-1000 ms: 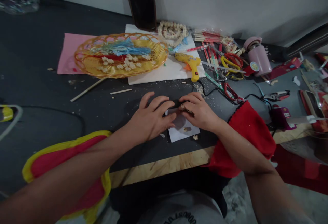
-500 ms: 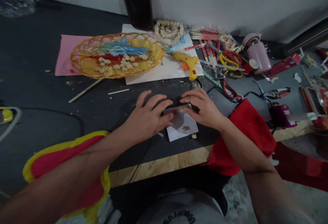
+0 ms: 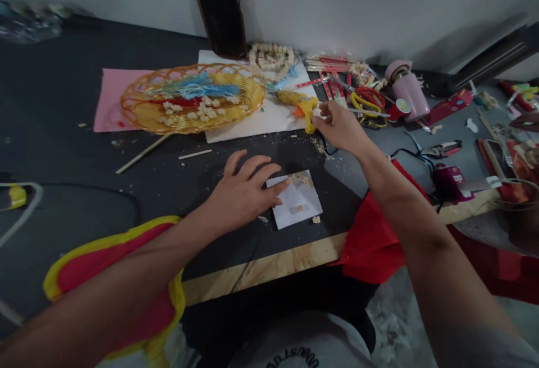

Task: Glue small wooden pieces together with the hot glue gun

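My left hand [image 3: 248, 188] has its fingers spread, and its thumb rests over the left edge of a small white paper [image 3: 289, 219]. On that paper lie small beige bits along the upper edge and another beige piece [image 3: 299, 208] on a greyish patch lower down. My right hand [image 3: 340, 127] is at the yellow glue gun [image 3: 310, 104], thumb and fingers closed about the rear of its handle. The gun lies on a larger white sheet [image 3: 236, 131]. One more small beige piece [image 3: 316, 220] sits just off the small paper's lower right corner.
An oval wicker basket [image 3: 143, 124] holds blue tassels and beige flower-like pieces. Scissors [image 3: 365, 104], wrapped sticks and a pink bottle [image 3: 409, 93] crowd the back right. Red cloth [image 3: 370, 239] drapes over the front edge under my right arm. A dark phone-like slab [image 3: 221, 9] leans on the wall.
My right hand has moved from the small paper up and away to the glue gun's handle. My left hand stays by the paper. The view has shifted slightly.
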`<state>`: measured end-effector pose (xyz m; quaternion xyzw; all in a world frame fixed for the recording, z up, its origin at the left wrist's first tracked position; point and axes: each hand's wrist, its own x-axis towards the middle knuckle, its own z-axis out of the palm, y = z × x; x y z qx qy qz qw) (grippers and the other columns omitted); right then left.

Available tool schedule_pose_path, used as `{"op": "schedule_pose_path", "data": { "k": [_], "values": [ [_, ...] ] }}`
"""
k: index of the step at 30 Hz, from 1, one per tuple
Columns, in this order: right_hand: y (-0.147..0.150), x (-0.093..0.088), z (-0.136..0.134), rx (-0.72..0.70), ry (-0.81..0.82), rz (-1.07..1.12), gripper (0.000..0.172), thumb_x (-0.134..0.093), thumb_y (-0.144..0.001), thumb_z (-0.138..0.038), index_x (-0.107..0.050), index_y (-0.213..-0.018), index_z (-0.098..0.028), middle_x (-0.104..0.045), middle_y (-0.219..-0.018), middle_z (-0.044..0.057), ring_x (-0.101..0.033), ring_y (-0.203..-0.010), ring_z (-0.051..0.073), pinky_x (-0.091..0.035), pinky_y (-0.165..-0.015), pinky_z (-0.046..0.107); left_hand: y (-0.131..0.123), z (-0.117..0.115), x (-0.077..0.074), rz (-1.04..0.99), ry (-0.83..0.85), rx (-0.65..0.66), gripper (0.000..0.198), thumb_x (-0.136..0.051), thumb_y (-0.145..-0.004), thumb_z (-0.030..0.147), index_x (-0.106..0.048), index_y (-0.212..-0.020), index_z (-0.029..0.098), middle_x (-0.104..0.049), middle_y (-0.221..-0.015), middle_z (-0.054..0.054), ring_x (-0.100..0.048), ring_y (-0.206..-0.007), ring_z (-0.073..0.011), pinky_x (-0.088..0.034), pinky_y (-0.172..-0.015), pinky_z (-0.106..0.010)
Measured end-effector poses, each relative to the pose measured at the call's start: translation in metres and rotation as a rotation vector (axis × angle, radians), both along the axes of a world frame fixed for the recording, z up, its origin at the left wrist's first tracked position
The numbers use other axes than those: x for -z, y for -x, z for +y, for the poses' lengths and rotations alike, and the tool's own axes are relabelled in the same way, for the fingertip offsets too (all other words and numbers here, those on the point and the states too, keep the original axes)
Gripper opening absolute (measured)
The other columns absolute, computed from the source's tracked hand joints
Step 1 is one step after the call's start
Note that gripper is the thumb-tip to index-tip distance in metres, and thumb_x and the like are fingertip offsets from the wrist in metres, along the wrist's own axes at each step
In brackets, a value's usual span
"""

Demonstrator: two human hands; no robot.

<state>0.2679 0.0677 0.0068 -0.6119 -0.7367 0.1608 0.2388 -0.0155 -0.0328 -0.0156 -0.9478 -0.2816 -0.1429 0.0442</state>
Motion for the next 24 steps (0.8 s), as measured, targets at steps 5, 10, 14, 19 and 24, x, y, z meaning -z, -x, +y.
{"op": "schedule_pose_path", "data": {
  "k": [5,10,14,19,24],
  "values": [
    [0.016,0.011,0.026,0.066,0.044,-0.062,0.029,-0.065,-0.086,-0.045,-0.053,-0.096,-0.021,-0.065,-0.087,0.009,-0.065,-0.086,0.028,-0.054,-0.083,0.048,-0.001,-0.001,-0.001,-0.035,-0.026,0.004,0.027,-0.061,-0.094,0.036,-0.066,-0.119,0.030,-0.062,-0.129,-0.009,-0.048,-0.126,-0.0319,-0.035,-0.108,-0.062],
    [0.015,0.025,0.043,0.097,0.018,-0.048,0.042,-0.076,-0.074,-0.048,-0.049,-0.095,-0.023,-0.062,-0.089,0.008,-0.063,-0.089,0.030,-0.054,-0.085,0.051,0.000,0.000,0.000,-0.027,-0.023,-0.001,0.027,-0.060,-0.095,0.037,-0.065,-0.121,0.031,-0.061,-0.130,-0.007,-0.047,-0.127,-0.0309,-0.034,-0.110,-0.062],
    [0.012,0.028,0.047,0.156,-0.008,-0.015,0.038,-0.075,-0.074,-0.041,-0.048,-0.094,-0.024,-0.060,-0.084,0.005,-0.063,-0.084,0.028,-0.054,-0.083,0.050,0.000,0.000,0.001,-0.026,-0.026,0.000,0.028,-0.058,-0.096,0.038,-0.063,-0.123,0.031,-0.061,-0.130,-0.007,-0.047,-0.128,-0.0317,-0.034,-0.109,-0.063],
    [0.007,0.022,0.040,0.199,-0.036,0.078,0.037,-0.069,-0.080,-0.043,-0.050,-0.102,-0.021,-0.059,-0.084,0.005,-0.065,-0.088,0.027,-0.056,-0.081,0.051,-0.001,-0.002,-0.002,0.004,0.018,-0.027,0.027,-0.058,-0.096,0.037,-0.063,-0.122,0.031,-0.059,-0.132,-0.007,-0.046,-0.130,-0.0311,-0.033,-0.111,-0.062],
    [-0.002,0.012,0.016,0.158,-0.074,0.294,0.039,-0.060,-0.089,-0.047,-0.049,-0.115,-0.020,-0.061,-0.094,0.006,-0.069,-0.082,0.022,-0.061,-0.068,0.041,0.000,-0.001,-0.002,-0.003,0.013,0.006,0.027,-0.055,-0.098,0.039,-0.063,-0.123,0.032,-0.059,-0.132,-0.007,-0.046,-0.129,-0.0320,-0.034,-0.109,-0.066]
  ]
}}
